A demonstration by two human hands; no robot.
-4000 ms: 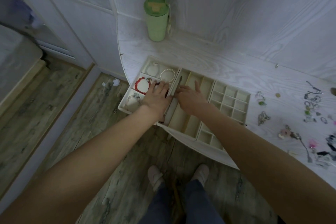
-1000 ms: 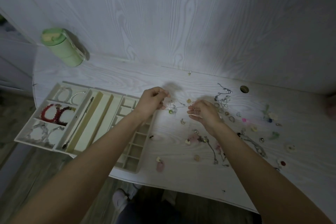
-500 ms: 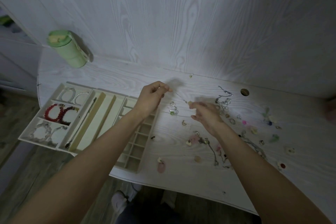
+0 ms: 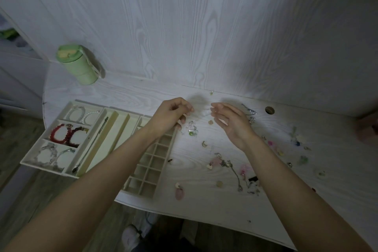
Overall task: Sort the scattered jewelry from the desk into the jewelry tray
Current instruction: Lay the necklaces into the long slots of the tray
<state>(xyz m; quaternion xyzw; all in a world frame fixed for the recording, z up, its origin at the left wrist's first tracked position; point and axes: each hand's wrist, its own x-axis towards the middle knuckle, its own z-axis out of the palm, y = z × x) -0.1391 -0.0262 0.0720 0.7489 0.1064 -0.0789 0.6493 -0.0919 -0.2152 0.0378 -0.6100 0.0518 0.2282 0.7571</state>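
A cream jewelry tray [image 4: 61, 171] lies at the desk's left end, partly over the edge. Red bead bracelets [image 4: 65, 133], a pearl bracelet [image 4: 90, 115] and clear bracelets [image 4: 49, 152] sit in its left compartments. A thin necklace chain [image 4: 201, 115] with a green pendant [image 4: 191, 133] hangs between my hands above the desk. My left hand [image 4: 172, 113] pinches one end, my right hand [image 4: 229, 120] pinches the other. Scattered jewelry [image 4: 231, 166] lies to the right on the desk.
A green bottle [image 4: 78, 65] stands at the back left against the white wall. A round cable hole [image 4: 269, 110] is behind my right hand. The desk's curved front edge runs below my arms, with floor and my feet beneath.
Four seconds ago both hands rested in the tray. They have since moved right, picked up the thin chain, and over the last second lifted it and drawn it apart.
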